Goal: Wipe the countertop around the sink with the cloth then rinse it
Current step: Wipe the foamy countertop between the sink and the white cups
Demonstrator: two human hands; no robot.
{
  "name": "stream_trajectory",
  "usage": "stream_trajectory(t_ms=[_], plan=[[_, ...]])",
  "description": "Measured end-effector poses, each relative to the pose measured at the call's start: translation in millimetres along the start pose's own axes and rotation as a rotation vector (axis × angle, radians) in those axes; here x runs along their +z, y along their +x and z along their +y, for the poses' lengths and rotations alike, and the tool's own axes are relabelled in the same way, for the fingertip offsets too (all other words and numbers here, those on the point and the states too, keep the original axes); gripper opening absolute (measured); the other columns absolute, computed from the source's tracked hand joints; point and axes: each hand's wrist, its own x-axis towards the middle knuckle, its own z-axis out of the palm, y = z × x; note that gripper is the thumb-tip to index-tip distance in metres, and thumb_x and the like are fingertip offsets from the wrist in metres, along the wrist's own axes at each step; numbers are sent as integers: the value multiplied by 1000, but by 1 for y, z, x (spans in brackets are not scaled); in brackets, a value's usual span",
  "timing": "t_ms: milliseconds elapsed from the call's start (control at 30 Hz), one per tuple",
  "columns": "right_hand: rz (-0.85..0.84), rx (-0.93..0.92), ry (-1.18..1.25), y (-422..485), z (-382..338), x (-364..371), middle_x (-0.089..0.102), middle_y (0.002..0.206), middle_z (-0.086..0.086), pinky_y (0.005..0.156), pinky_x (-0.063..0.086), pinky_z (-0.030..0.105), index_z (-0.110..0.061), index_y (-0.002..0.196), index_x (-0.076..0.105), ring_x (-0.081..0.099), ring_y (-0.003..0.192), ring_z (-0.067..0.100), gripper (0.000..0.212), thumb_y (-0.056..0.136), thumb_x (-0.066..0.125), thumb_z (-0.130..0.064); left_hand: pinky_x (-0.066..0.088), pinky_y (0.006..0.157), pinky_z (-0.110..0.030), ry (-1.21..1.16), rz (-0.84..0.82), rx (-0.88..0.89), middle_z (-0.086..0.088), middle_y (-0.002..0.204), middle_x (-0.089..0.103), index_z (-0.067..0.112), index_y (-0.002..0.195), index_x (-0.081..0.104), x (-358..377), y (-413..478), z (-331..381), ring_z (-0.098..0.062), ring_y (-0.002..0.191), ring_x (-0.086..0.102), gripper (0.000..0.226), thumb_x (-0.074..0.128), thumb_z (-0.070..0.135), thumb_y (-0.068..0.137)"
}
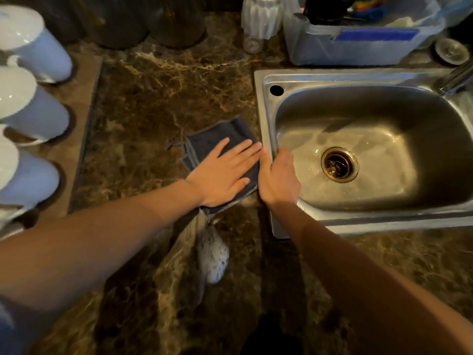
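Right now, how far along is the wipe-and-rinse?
Done: can't tell which areas are already wiped. In hand: left hand lies flat on the folded cloth, pressing it to the countertop beside the sink; right hand curls over its rim. Left: rinsing, since the cloth isn't in the sink.

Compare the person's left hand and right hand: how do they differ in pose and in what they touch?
The left hand lies flat with straight fingers, pressing the folded dark grey cloth; the right hand has curled fingers. The left hand is over the brown marbled countertop; the right hand grips the left rim of the stainless steel sink. Both are bare and close together.
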Motion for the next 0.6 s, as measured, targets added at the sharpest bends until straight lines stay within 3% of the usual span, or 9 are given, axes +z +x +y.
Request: stream_trajectory(t_ms=[133,267,367,400,467,533,600], plan=[[34,-150,157,-11,10,-5,48,137,6,101,37,38,-18,139,42,46,127,23,55,98,27,-51,-8,117,-42,-14,-12,34,3,162,0,21,154,2,4,-29,26,-12,148,-9,67,3,47,92],[-33,-327,231,-22,18,-19,47,138,10,110,32,39,-9,136,47,41,128,20,67,92,20,-52,-13,117,-42,-65,-64,129,10,161,-5,29,152,-3,5,-53,45,-9,145,-16,61,-1,47,94],[-42,-657,109,-32,16,-35,51,135,11,110,32,40,-10,131,52,42,129,23,51,97,30,-40,-9,117,-37,-223,50,55,10,160,7,31,151,21,-4,-71,48,-8,148,-3,58,7,43,96],[-70,-786,58,-33,10,-37,52,135,11,110,32,41,-10,130,54,43,129,24,47,98,34,-38,0,117,-39,-258,179,-46,5,159,20,28,148,33,-6,-82,45,-10,148,9,55,16,39,97],[-156,-991,-96,-34,-7,-33,50,139,10,113,29,45,-15,132,55,38,134,27,47,97,38,-40,16,115,-49,-321,382,-410,-3,154,36,23,143,44,0,-114,27,-16,143,25,51,27,34,96],[-295,-1058,-347,-31,-22,-18,35,154,3,114,15,53,-27,143,45,21,145,29,54,96,34,-52,16,115,-56,-352,335,-803,-4,158,28,24,148,35,16,-151,4,-23,146,20,56,24,41,96],[-429,-1019,-562,-30,-26,2,12,162,-6,113,0,62,-39,151,23,-1,149,28,64,92,25,-65,7,116,-55,-309,189,-959,-4,161,16,27,153,21,33,-175,-2,-27,149,9,64,13,50,94]])
